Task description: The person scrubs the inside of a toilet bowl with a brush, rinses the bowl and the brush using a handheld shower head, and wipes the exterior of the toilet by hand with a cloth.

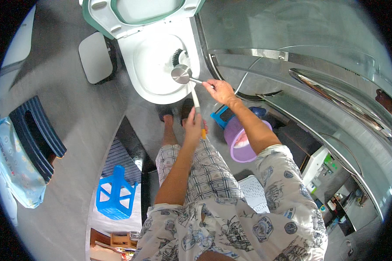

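My left hand [192, 125] is closed around the pale handle of a toilet brush [195, 98], which has an orange tip at the near end. The dark bristles of the brush rest inside the right side of the white toilet bowl [154, 98]. In my right hand [221, 92] is the thin handle of a round metal ladle [181, 74]. Its shiny head is over the bowl's right front part and covers some of the brush. The toilet's green-edged seat and lid [89, 17] are raised.
A grey-lidded bin [95, 58] stands left of the toilet. A purple bucket [244, 150] with something pink inside is by my right forearm, next to a blue plastic item [220, 116]. Glass panels [265, 26] line the right side. A blue stool [116, 198] is at lower left.
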Tool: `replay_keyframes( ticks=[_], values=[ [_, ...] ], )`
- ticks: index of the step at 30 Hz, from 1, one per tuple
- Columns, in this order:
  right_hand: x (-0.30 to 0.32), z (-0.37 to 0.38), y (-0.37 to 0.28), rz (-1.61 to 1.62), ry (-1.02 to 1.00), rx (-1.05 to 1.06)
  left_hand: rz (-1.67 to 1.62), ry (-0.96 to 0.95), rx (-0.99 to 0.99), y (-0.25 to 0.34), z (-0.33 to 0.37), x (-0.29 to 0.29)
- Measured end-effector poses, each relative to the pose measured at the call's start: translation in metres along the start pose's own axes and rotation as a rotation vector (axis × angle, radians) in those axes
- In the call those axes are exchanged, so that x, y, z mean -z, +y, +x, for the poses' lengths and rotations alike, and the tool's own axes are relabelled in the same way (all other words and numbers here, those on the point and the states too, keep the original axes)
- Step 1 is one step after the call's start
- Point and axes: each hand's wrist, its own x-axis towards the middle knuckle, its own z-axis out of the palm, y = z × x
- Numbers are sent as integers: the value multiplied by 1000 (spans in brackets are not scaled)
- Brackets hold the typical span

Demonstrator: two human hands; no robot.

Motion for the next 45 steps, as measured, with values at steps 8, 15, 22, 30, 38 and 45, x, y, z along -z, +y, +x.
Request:
replay_keyframes(
  ticks=[8, 15, 22, 30, 38, 45],
  values=[
    [17, -13, 27, -162, -9, 61, -269, 41, 210, -20, -52, -30],
    [-1, 7, -3, -133, -146, 121, -114, -48, 73, 25, -5, -24],
    [-15, 43, -26, -108, -75, -42, -78, -11, 166, -21, -42, -24],
    [-17, 56, -29, -173, -217, -8, -182, -60, 130, 22, -15, -32],
    [-18, 41, -20, -89, -159, -41, 9, -8, 172, -1, -48, -8],
    [-28, 43, -13, -97, -59, -13, 258, -60, 10, 19, -21, -3]
  ],
)
